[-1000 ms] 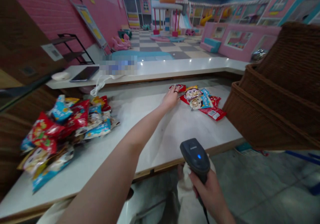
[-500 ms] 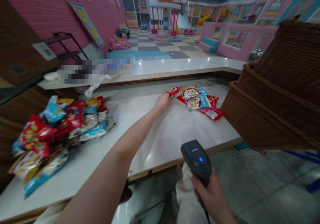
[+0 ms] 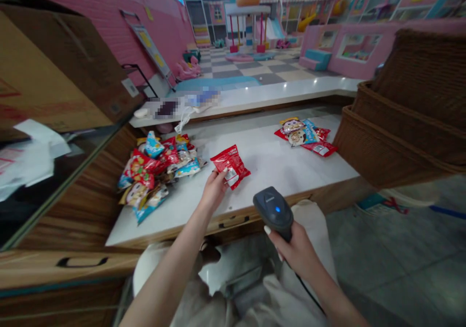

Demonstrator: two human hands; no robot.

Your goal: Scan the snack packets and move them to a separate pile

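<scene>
My left hand [image 3: 215, 187] pinches a red snack packet [image 3: 233, 164] by its near edge, over the white desk top. A whitish label patch shows on the packet's upper side, close to my thumb. In my right hand [image 3: 296, 243] is a dark barcode scanner [image 3: 274, 211], its blue light lit and its head pointing toward the packet. A cable runs down from its handle. To the left lies a heap of snack packets [image 3: 156, 164] in red, blue, white and yellow. A smaller pile of packets [image 3: 303, 133] lies farther off to the right.
Stacked brown wicker baskets [image 3: 396, 142] stand at the right end of the desk [image 3: 269, 166]. A cardboard box [image 3: 73, 74] and loose white papers [image 3: 32, 157] occupy the left side. Behind the desk runs a raised white ledge [image 3: 291, 92] with a white cable [image 3: 185, 119].
My left hand has drawn the red packet from beside the right pile toward me and leftward. The scanner has shifted slightly up and left. The view has turned left.
</scene>
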